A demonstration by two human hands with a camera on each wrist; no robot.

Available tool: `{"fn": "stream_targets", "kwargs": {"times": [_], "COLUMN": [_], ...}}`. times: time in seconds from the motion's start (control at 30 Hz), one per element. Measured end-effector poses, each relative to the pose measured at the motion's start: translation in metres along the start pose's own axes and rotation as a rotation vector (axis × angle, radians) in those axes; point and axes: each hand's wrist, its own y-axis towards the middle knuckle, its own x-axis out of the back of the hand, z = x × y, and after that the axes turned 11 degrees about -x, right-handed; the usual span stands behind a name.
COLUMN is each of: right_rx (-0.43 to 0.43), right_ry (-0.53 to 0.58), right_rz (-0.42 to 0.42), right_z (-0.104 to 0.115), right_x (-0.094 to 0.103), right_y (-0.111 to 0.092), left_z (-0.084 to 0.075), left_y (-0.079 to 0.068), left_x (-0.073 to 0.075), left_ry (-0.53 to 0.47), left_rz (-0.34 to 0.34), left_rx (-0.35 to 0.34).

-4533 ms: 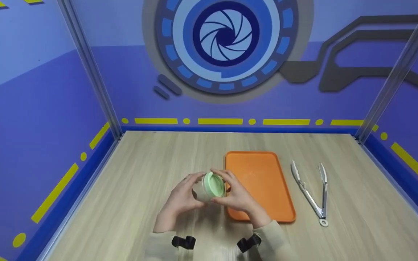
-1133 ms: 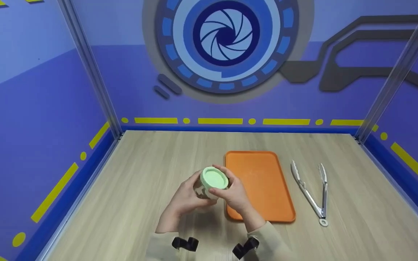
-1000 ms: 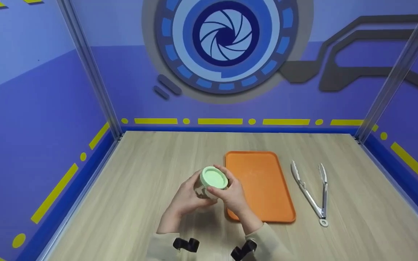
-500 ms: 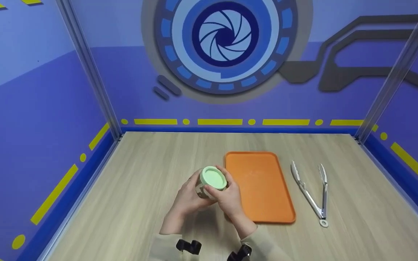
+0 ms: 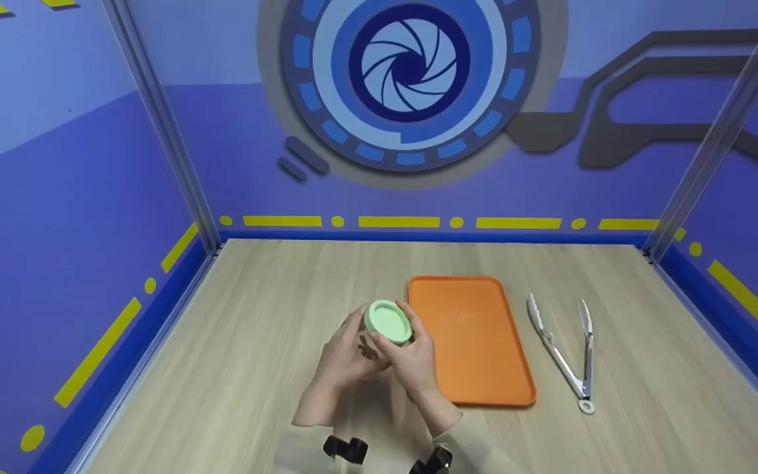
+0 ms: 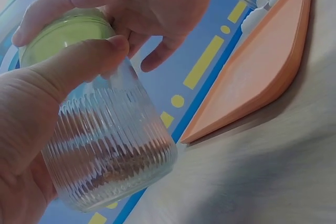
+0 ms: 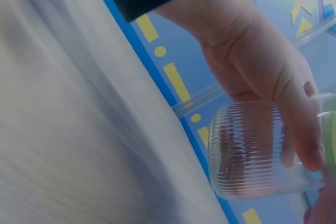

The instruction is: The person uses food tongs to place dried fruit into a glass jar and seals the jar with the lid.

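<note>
A ribbed clear glass jar [image 6: 110, 140] with a pale green lid [image 5: 389, 321] is held in front of me, above the table. Some brown, crumbly contents lie near its bottom. My left hand [image 5: 341, 361] grips the jar's body from the left; in the left wrist view its thumb crosses the glass just below the lid. From the right, my right hand [image 5: 416, 361] holds the lid at its edge, thumb on the near side and fingers on the far side. In the head view the lid's face tilts up toward me, and most of the glass is hidden by my hands.
An orange tray [image 5: 478, 355] lies flat on the wooden table just right of my hands. Right of it, metal tongs [image 5: 573, 378] with white tips lie spread apart. Blue patterned walls [image 5: 418, 197] enclose the table's back and sides.
The jar has swung from leaning right to more upright, its lid now facing up. My right hand has shifted slightly left around the lid, and my wrists are closer together.
</note>
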Motion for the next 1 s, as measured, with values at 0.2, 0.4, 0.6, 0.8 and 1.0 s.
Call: {"fn": "stream_targets", "kwargs": {"times": [0.2, 0.4, 0.6, 0.8, 1.0], "right_rx": [-0.014, 0.077, 0.036, 0.011, -0.021], "right_ry": [0.060, 0.092, 0.050, 0.028, 0.001], "right_rz": [0.039, 0.411, 0.420, 0.316, 0.246], "right_z": [-0.047, -0.048, -0.045, -0.043, -0.044], "right_x": [0.000, 0.027, 0.033, 0.029, 0.026], "right_y": [0.028, 0.041, 0.042, 0.040, 0.039], "left_z": [0.059, 0.058, 0.052, 0.052, 0.054], "left_y": [-0.004, -0.004, -0.006, -0.005, -0.006], "left_x": [-0.015, -0.003, -0.006, -0.013, -0.020], "left_ry": [-0.161, -0.377, -0.417, -0.451, -0.417], "left_rz": [0.099, 0.158, 0.180, 0.158, 0.146], "left_rx": [0.037, 0.056, 0.101, 0.103, 0.134]}}
